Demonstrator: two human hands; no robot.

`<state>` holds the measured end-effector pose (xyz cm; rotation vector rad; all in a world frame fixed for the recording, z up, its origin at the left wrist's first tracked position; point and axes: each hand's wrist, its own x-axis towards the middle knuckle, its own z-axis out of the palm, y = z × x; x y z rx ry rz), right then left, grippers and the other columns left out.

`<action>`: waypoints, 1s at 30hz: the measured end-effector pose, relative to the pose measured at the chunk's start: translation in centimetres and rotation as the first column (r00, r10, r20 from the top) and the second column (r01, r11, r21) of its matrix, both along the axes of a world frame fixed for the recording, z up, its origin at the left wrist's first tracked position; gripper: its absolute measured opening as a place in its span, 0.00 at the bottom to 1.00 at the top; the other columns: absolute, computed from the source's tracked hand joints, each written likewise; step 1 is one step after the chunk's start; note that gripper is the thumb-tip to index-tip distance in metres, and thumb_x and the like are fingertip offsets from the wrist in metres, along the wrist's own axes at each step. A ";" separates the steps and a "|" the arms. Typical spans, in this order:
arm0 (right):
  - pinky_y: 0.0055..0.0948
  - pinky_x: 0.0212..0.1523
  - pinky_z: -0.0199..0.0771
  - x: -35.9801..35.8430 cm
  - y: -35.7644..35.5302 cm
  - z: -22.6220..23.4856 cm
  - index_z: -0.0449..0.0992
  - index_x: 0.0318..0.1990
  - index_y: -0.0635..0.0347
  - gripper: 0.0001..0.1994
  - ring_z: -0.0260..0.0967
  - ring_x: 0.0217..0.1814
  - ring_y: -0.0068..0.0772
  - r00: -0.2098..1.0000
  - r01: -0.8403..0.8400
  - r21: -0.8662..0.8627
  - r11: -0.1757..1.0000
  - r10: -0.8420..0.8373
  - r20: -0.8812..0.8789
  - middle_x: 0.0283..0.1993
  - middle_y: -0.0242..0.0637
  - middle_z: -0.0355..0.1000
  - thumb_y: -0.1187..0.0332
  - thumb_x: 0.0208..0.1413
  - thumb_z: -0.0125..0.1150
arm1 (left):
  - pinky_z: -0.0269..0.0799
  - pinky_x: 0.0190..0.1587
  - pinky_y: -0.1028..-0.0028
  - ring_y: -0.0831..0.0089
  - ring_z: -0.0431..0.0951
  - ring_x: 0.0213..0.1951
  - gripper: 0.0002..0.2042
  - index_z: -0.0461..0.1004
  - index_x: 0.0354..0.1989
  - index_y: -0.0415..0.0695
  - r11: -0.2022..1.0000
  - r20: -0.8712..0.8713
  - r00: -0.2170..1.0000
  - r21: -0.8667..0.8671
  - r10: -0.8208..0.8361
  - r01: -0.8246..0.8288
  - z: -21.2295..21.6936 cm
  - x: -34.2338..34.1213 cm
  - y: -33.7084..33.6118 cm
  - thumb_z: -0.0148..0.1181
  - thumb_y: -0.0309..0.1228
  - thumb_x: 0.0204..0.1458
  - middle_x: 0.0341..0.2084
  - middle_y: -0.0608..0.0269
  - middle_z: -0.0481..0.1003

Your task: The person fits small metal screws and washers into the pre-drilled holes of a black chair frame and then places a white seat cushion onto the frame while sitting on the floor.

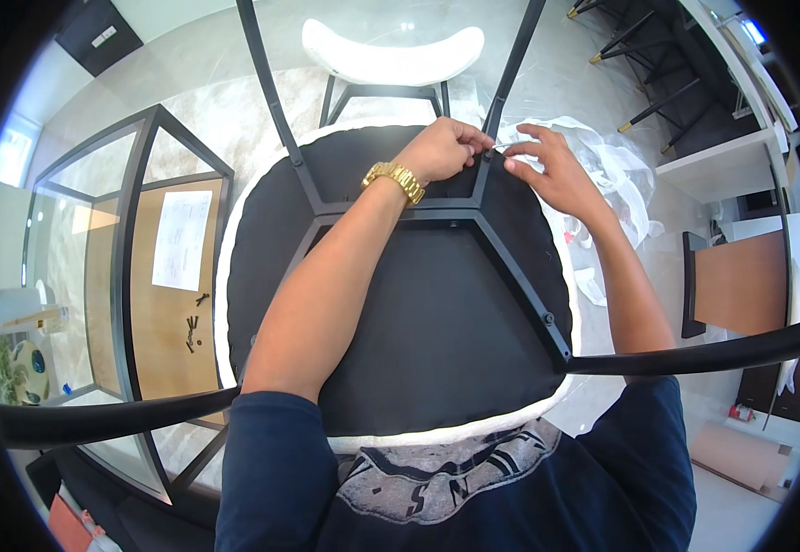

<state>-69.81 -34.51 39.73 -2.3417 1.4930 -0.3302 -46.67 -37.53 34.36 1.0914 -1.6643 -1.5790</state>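
An upside-down chair lies before me, with a black seat underside (400, 322), a white padded rim (222, 304) and a black metal leg frame (400, 213). At the joint of the far right leg (503, 87), my left hand (441, 152) has its fingers pinched together. What those fingertips hold is hidden. My right hand (552, 166) is just right of the same joint, its fingers curled around a thin, bright metal rod (503, 145), perhaps a hex key. The rod points toward the joint and my left fingertips. A gold watch (394, 180) circles my left wrist.
To the left, a black-framed glass table (129, 276) has a wooden shelf bearing a paper sheet (182, 239) and several dark bolts (192, 331). A white chair (391, 57) stands beyond. Clear plastic wrap (616, 175) lies at right. Two near chair legs (703, 357) stretch sideways.
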 end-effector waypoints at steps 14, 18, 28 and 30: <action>0.47 0.70 0.62 4.1 0.2 2.0 0.85 0.45 0.57 0.18 0.51 0.77 0.56 0.988 -0.154 0.007 0.988 0.154 0.005 0.73 0.51 0.61 0.51 0.62 0.64 | 0.80 0.44 0.70 0.68 0.80 0.43 0.13 0.73 0.51 0.37 0.902 -0.148 0.932 0.338 0.332 -0.268 0.1 0.9 -0.4 0.46 0.19 0.60 0.45 0.52 0.77; 0.49 0.72 0.58 1.6 1.2 1.7 0.85 0.46 0.57 0.20 0.48 0.79 0.57 0.997 -0.060 0.055 0.997 0.062 -0.043 0.74 0.52 0.59 0.49 0.62 0.64 | 0.79 0.44 0.71 0.71 0.79 0.43 0.13 0.74 0.54 0.39 0.945 -0.094 0.970 0.265 0.222 -0.191 0.5 0.6 -0.4 0.48 0.23 0.63 0.45 0.56 0.78; 0.49 0.75 0.51 3.7 -3.4 0.3 0.84 0.50 0.58 0.31 0.44 0.81 0.58 0.997 0.017 0.117 0.993 -0.026 0.076 0.76 0.56 0.55 0.39 0.67 0.48 | 0.79 0.43 0.67 0.68 0.79 0.41 0.15 0.70 0.58 0.37 0.927 -0.121 0.945 0.270 0.302 -0.262 -0.1 0.0 -0.3 0.47 0.26 0.65 0.46 0.51 0.76; 0.51 0.76 0.48 4.3 -2.9 0.3 0.85 0.46 0.58 0.31 0.41 0.82 0.58 0.995 -0.052 0.113 0.992 0.042 0.089 0.77 0.55 0.53 0.39 0.67 0.48 | 0.79 0.47 0.65 0.64 0.78 0.45 0.16 0.68 0.60 0.36 0.879 -0.133 0.912 0.353 0.387 -0.321 0.1 0.4 -0.4 0.46 0.29 0.67 0.49 0.48 0.75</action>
